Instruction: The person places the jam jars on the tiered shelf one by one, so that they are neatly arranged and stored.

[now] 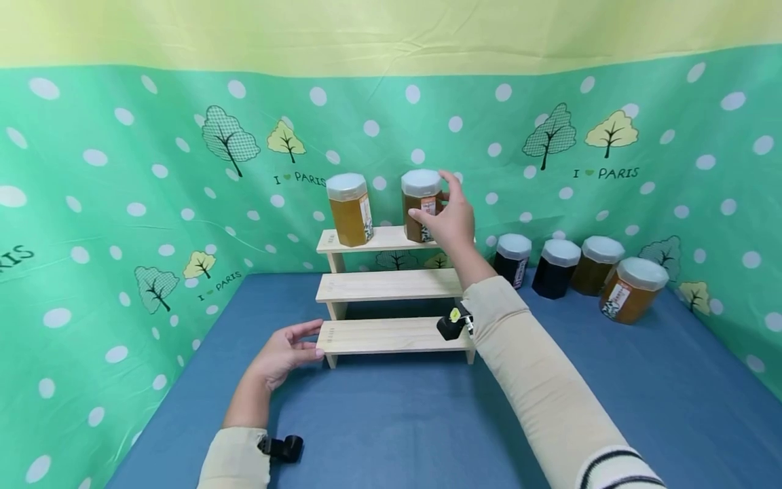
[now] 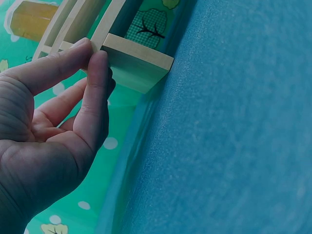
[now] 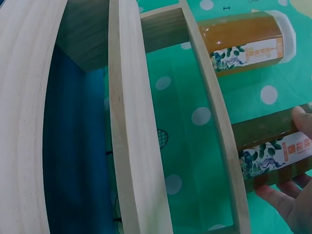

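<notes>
Right-hand grip [image 1: 455,221] holds a brown jar [image 1: 418,200] between thumb and fingers at the top board [image 1: 385,236] of a wooden stand [image 1: 391,285]; whether the base fully rests there is hard to tell. The jar sits within that grip, its long axis upright; the left-hand grip [image 1: 277,356], well apart, below and to the left, pinches the end of the bottom board [image 1: 391,334]. Left of the right-hand grip, across a gap, an amber jar [image 1: 348,217] stands on the same board. Below and to its right, four lidded jars [image 1: 552,277] line a blue tabletop [image 1: 391,421], before a green dotted backdrop [image 1: 183,170].
</notes>
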A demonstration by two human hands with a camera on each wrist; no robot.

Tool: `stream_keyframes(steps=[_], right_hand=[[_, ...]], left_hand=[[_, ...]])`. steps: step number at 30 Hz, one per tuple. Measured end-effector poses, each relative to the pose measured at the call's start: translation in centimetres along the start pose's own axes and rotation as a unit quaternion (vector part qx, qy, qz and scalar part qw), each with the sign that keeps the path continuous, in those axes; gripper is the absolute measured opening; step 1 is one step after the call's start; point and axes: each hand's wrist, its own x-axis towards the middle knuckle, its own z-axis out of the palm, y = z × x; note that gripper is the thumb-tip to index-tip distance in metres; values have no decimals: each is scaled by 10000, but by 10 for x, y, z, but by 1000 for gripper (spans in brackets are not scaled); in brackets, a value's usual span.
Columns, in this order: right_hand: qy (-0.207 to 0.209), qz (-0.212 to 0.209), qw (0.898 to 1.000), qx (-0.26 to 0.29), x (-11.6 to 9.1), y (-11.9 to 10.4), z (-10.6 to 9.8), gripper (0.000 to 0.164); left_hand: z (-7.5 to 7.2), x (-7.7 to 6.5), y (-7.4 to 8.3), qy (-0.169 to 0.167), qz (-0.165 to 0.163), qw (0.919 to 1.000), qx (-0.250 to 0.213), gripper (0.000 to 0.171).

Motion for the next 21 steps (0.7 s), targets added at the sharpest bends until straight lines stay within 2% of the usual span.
stream_keyframes(steps=[7,12,17,21], right_hand=[[-17,69,10000,-29,-3,-2,0,86],[30,89,9998,165,-7,0,-4,82],[143,133,9989,436,-12,4,-9,76],[153,92,9978,635,-17,7,-14,63]], left_hand=[[1,0,1,41,-29,10000,-7,72],[1,-1,1,40,-54,10000,-15,73],[0,0,0,17,-25,10000,0,73],[0,0,0,-37,-9,10000,-23,73]])
